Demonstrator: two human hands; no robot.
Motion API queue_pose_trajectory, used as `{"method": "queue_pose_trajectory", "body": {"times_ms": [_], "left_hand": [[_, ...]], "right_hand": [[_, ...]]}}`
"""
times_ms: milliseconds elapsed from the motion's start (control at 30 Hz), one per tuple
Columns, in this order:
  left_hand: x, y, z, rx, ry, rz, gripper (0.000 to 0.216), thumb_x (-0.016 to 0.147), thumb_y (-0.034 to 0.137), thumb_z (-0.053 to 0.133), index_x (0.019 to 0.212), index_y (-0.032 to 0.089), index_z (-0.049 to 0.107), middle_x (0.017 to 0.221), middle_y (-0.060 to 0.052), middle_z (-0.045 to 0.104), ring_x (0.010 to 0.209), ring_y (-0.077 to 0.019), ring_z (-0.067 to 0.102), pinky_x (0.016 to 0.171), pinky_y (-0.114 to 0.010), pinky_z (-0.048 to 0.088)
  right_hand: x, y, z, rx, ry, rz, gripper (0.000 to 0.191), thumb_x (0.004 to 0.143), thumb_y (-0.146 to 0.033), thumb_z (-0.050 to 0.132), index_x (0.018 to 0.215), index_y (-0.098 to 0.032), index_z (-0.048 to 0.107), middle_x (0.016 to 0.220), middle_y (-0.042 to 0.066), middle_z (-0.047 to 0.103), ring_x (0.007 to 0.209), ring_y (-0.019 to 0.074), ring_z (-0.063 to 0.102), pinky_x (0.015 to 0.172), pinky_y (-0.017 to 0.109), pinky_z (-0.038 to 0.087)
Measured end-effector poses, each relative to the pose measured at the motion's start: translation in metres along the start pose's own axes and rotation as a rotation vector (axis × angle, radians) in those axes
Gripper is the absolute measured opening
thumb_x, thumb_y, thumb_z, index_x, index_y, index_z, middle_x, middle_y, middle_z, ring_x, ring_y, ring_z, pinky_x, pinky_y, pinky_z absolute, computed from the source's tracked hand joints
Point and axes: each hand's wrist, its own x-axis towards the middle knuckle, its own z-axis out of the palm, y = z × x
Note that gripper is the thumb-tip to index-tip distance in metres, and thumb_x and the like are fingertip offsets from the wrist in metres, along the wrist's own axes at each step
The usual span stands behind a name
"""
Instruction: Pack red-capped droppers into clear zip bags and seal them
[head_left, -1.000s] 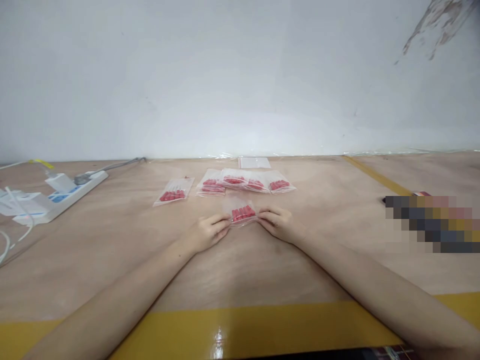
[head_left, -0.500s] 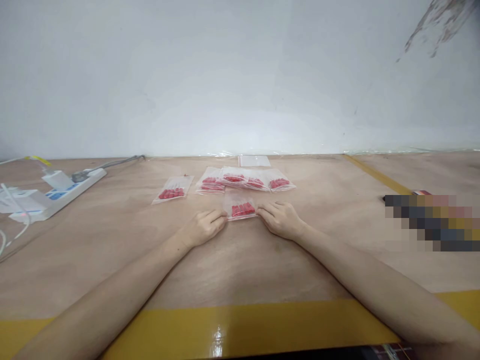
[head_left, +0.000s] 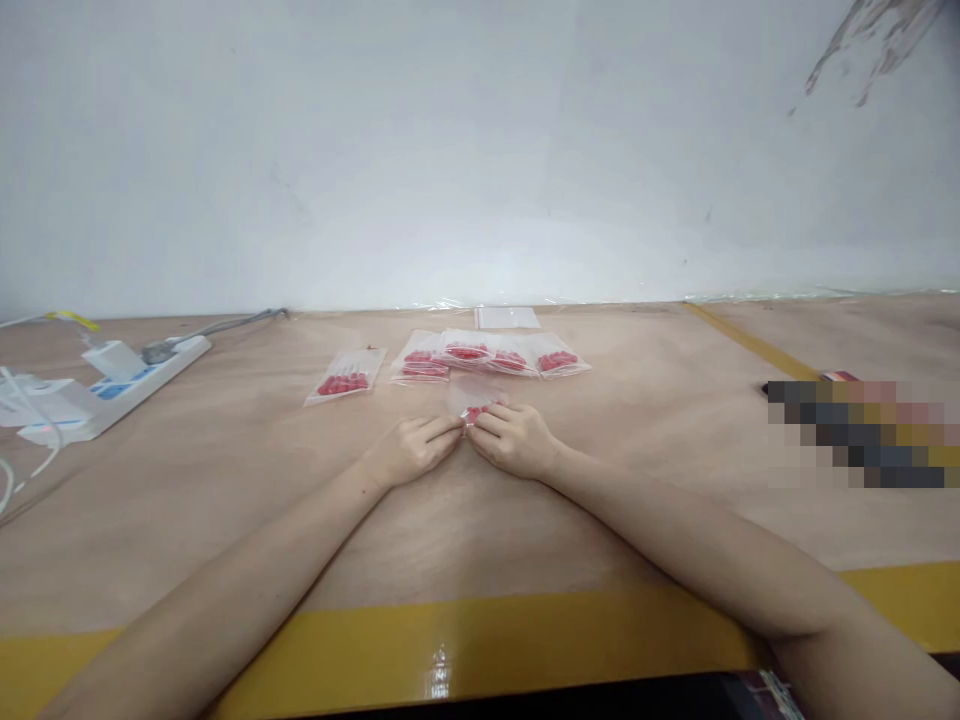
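A clear plastic zip bag (head_left: 477,393) with small red pieces inside lies on the table in front of me. My left hand (head_left: 420,447) pinches the bag's near left corner between thumb and fingers. Right beside it, my right hand (head_left: 516,440) has its fingers closed on the bag's near edge and covers much of the red contents. Just beyond my hands, several similar bags (head_left: 469,350) of red pieces overlap in a row. One more such bag (head_left: 345,375) lies apart to their left.
A white power strip (head_left: 112,395) with plugs and cables sits at the left. Behind the row of bags lies a flat white packet (head_left: 508,318), close to the wall. A pixelated dark object (head_left: 855,430) is at the right. Yellow tape (head_left: 420,650) runs along the table's front edge.
My right hand has moved left along the bag's near edge, close to my left hand, and now covers part of the red pieces. My left hand has barely shifted.
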Motion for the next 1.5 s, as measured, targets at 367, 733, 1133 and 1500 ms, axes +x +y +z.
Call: {"method": "queue_pose_trajectory", "body": {"times_ms": [367, 733, 1133, 1500], "left_hand": [[0.004, 0.003, -0.004, -0.047, -0.048, -0.067, 0.019, 0.089, 0.016, 0.043, 0.089, 0.016, 0.062, 0.088, -0.004, 0.068, 0.072, -0.0126, 0.066, 0.068, -0.022, 0.054], [-0.001, 0.006, -0.007, -0.118, -0.011, -0.152, 0.012, 0.088, 0.017, 0.048, 0.088, 0.017, 0.060, 0.087, -0.003, 0.068, 0.074, -0.0109, 0.065, 0.067, -0.020, 0.053], [0.001, 0.003, 0.003, -0.169, 0.032, -0.148, 0.022, 0.084, 0.024, 0.055, 0.104, 0.017, 0.059, 0.104, -0.007, 0.065, 0.092, -0.0152, 0.063, 0.081, -0.026, 0.053], [0.007, 0.005, -0.002, -0.215, 0.078, -0.081, 0.013, 0.084, 0.013, 0.053, 0.091, 0.016, 0.062, 0.093, -0.005, 0.069, 0.086, -0.0135, 0.065, 0.079, -0.026, 0.055]], "right_hand": [[0.004, 0.000, -0.004, 0.011, -0.023, -0.011, 0.023, 0.089, -0.011, 0.041, 0.072, -0.015, 0.056, 0.067, 0.002, 0.055, 0.063, 0.0110, 0.045, 0.057, 0.027, 0.024], [-0.002, 0.003, -0.011, -0.057, -0.077, 0.116, 0.026, 0.092, -0.026, 0.040, 0.074, -0.015, 0.055, 0.069, 0.004, 0.056, 0.066, 0.0141, 0.045, 0.054, 0.028, 0.023], [-0.005, 0.010, -0.006, 0.064, -0.032, 0.069, 0.023, 0.090, -0.021, 0.042, 0.077, -0.018, 0.060, 0.072, 0.001, 0.060, 0.070, 0.0122, 0.048, 0.057, 0.026, 0.028], [-0.009, 0.015, -0.014, -0.048, -0.052, -0.019, 0.021, 0.090, -0.015, 0.040, 0.078, -0.015, 0.056, 0.073, 0.003, 0.057, 0.067, 0.0129, 0.044, 0.057, 0.028, 0.023]]}}
